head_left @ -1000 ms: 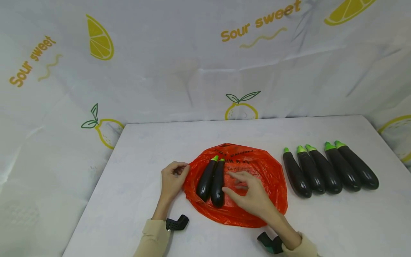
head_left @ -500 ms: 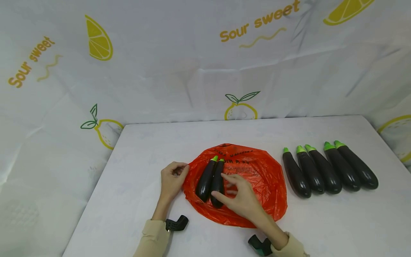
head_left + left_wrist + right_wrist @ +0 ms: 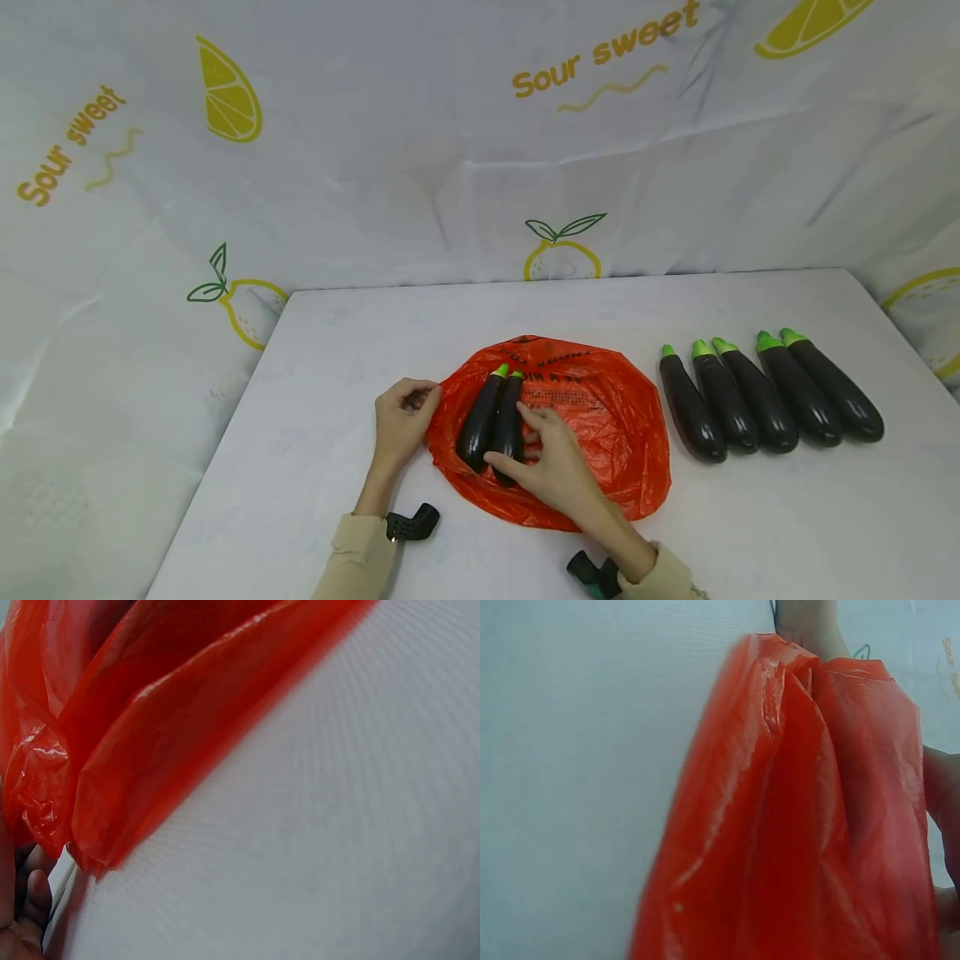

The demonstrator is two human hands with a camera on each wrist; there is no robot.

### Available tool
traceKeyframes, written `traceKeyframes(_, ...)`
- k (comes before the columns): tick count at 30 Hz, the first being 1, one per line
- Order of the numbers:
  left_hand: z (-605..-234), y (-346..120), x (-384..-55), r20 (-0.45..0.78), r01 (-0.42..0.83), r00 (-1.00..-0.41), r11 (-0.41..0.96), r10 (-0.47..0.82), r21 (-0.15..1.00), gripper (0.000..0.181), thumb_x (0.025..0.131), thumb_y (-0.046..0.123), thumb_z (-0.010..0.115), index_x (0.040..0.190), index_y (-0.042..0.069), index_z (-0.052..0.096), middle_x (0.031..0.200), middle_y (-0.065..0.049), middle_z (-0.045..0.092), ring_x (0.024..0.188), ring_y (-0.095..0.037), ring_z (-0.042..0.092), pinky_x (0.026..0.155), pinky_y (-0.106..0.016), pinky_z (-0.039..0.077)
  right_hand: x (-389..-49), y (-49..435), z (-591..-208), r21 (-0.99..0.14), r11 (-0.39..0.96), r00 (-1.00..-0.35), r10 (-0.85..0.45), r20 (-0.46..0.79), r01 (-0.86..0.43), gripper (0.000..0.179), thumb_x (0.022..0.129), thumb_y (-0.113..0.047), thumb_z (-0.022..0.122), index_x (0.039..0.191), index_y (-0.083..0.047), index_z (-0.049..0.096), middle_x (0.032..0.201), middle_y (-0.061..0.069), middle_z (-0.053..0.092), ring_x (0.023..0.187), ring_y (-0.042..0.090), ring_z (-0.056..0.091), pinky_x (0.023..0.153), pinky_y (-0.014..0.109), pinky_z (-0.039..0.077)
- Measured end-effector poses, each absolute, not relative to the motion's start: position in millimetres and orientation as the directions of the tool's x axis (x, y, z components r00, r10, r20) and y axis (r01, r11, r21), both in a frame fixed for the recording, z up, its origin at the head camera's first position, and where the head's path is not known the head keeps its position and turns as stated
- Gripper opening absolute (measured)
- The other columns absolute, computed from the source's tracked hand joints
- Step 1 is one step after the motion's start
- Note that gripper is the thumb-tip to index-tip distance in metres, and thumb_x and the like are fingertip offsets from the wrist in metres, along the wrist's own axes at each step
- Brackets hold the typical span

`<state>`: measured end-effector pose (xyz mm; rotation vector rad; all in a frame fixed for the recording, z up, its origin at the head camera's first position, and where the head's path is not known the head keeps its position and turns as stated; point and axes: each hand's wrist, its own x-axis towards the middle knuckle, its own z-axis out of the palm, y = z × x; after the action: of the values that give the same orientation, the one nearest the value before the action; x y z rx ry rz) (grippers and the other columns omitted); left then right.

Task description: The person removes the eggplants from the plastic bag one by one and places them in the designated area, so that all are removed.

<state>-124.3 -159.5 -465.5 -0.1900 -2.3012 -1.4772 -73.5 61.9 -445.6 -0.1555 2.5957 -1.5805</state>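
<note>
A crumpled red plastic bag (image 3: 600,417) lies spread on the table with its mouth turned up. Inside its left half rest two dark eggplants (image 3: 481,421) side by side, green stems pointing away. My left hand (image 3: 401,419) pinches the bag's left rim; in the left wrist view red film (image 3: 172,742) covers most of that hand. My right hand (image 3: 555,467) is over the bag, thumb and fingers around the right-hand eggplant (image 3: 507,429). Its thumb crosses the lower part while the fingers lie along the right side. Bag film (image 3: 780,825) hides that contact in the right wrist view.
Several more eggplants (image 3: 738,396) lie in a slanting row on the white table (image 3: 337,350), right of the bag. A white printed cloth (image 3: 375,167) hangs behind the table's far edge. Black wrist cameras (image 3: 414,522) sit at both wrists.
My right hand has moved left across the bag, from beside the right-hand eggplant onto it, its fingers coming around it. My left hand keeps its place at the rim.
</note>
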Motion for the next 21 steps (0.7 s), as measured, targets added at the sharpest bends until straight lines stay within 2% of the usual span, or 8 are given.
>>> traceKeyframes(7, -466.1, -159.2, -124.7, 0.413, 0.335, -0.906, 0.439, -0.095, 0.834, 0.004, 0.087, -0.006, 0.072, 0.09, -0.006, 0.075, 0.076, -0.019, 0.069, 0.068, -0.009, 0.053, 0.064, -0.015, 0.046, -74.6, 60.3, -447.3, -0.88, 0.473, -0.989, -0.145, -0.029, -0.044, 0.084, 0.077, -0.028, 0.09, 0.145, 0.005, 0.052, 0.119, 0.019, 0.065, 0.083, 0.013, 0.061, 0.068, 0.019, 0.057)
traceKeyframes(16, -467.3, -159.4, -124.7, 0.412, 0.332, -0.906, 0.441, -0.098, 0.834, 0.005, 0.088, -0.005, 0.072, 0.09, -0.005, 0.076, 0.076, -0.018, 0.07, 0.068, -0.007, 0.053, 0.064, -0.016, 0.047, -74.5, 63.3, -448.2, -0.901, 0.43, -0.987, -0.16, -0.014, -0.056, 0.075, 0.079, -0.011, 0.086, 0.144, 0.005, 0.053, 0.112, 0.017, 0.068, 0.079, 0.014, 0.064, 0.067, 0.018, 0.057)
traceKeyframes(21, -467.7, -158.9, -124.9, 0.413, 0.333, -0.905, 0.437, -0.1, 0.836, 0.004, 0.088, -0.005, 0.072, 0.09, -0.005, 0.076, 0.076, -0.018, 0.069, 0.068, -0.007, 0.052, 0.064, -0.015, 0.046, -73.0, 67.5, -443.9, -0.908, 0.415, -0.986, -0.164, -0.012, -0.058, 0.073, 0.08, -0.008, 0.084, 0.145, 0.003, 0.053, 0.104, 0.013, 0.067, 0.08, 0.014, 0.064, 0.068, 0.017, 0.056)
